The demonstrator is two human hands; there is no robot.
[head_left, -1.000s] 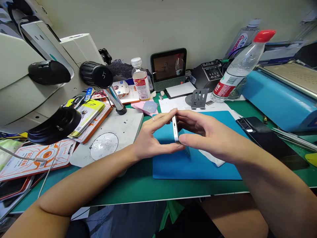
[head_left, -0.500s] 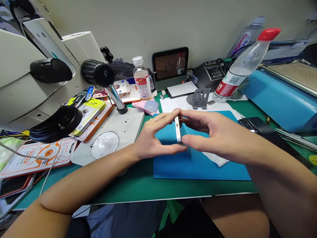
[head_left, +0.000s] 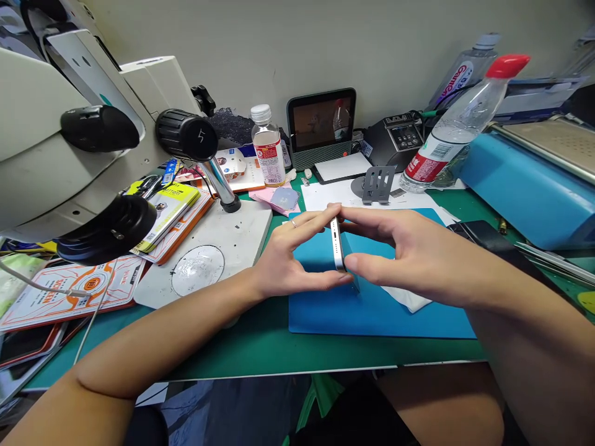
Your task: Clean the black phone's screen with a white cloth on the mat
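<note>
A smartphone (head_left: 337, 243) stands on its long edge above the blue mat (head_left: 325, 316), its narrow end with the charging port facing me. Silver trim runs round that end. My left hand (head_left: 292, 257) grips it from the left, fingers along the upper edge and thumb at the lower edge. From the other side my right hand (head_left: 395, 248) grips the same phone, fingertips at the top and thumb near the lower corner. Much of the phone's length is hidden behind the hands. A white cloth (head_left: 408, 298) lies on the mat under my right hand.
A microscope (head_left: 111, 130) with a white base (head_left: 242, 232) fills the left. Boxes (head_left: 93, 285) are stacked beside it. Behind the mat stand a small bottle (head_left: 268, 148), a display (head_left: 321, 127) and a grey phone stand (head_left: 379, 184). A red-capped bottle (head_left: 437, 155) leans at right.
The hands keep the same grip on the phone. The whole view has shifted very slightly; nothing else has visibly moved.
</note>
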